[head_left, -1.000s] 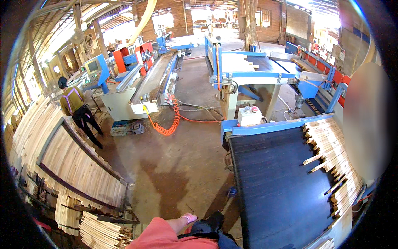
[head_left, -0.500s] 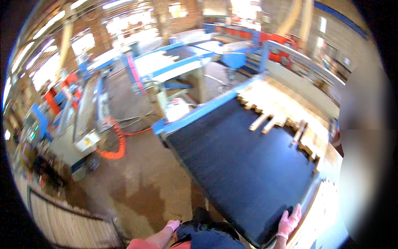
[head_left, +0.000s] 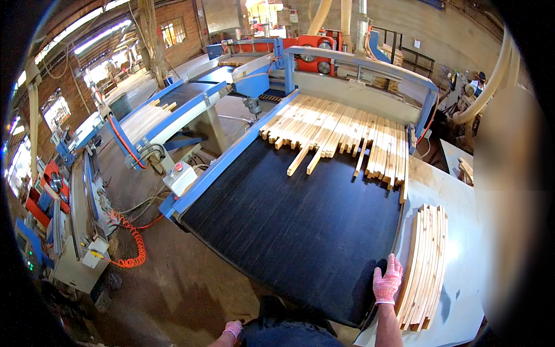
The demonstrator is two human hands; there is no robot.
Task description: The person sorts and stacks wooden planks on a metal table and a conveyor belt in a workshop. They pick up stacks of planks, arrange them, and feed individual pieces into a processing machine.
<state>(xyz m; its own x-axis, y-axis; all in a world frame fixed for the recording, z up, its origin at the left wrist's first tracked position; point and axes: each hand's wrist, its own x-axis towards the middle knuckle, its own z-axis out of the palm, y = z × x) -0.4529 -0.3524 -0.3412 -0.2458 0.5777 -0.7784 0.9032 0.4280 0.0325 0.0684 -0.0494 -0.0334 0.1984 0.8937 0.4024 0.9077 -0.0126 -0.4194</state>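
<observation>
On the pale surface [head_left: 462, 254] beside a black belt [head_left: 289, 214], one bundle of wooden strips [head_left: 426, 266], about five side by side, long axis running away from the person, far ends tipped slightly right. Just right of the fingers [head_left: 395, 264] of the right hand [head_left: 387, 284], contact impossible to tell. Gloved in pink and white at the belt's near right edge, fingers close together and pointing ahead, thumb apart, nothing gripped. At the bottom edge, well apart from the bundle, the left hand [head_left: 233, 328], also gloved, fingers too hidden to tell spread from closed. Across the belt's far end, one broad row of wooden pieces [head_left: 324, 124], too many to count, also pointing away. Left of the belt, one white box [head_left: 182, 180] with one red button [head_left: 178, 166]; farther left, one coiled orange hose [head_left: 139, 248].
</observation>
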